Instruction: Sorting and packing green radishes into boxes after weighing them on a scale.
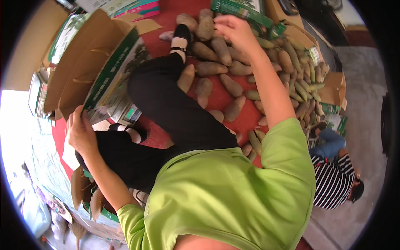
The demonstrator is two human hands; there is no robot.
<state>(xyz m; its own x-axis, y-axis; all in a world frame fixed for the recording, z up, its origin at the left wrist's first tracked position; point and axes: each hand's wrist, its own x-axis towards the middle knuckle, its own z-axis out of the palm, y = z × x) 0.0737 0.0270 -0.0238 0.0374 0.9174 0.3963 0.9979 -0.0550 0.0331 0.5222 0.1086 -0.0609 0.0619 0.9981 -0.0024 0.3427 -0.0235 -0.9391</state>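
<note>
My left hand (81, 132) is at the near edge of a tall cardboard box (79, 66), its fingers closed on the rim. The box stands open, brown inside, with a green printed outer side and string handles. My right hand (236, 32) reaches forward over a spread of long brown tubers. Its fingers are partly bent and apart, at the side of a thick brown tuber (204, 29); whether they touch it is hard to tell. More tubers, such as this brown one (211, 68), lie loose on the red floor covering (216, 89).
Greenish tubers (302, 89) are heaped at the right among cardboard boxes (333, 87). A green box (241, 10) stands at the far side. Another open box (83, 189) is by my left arm. A person in a striped shirt (335, 181) is at the right.
</note>
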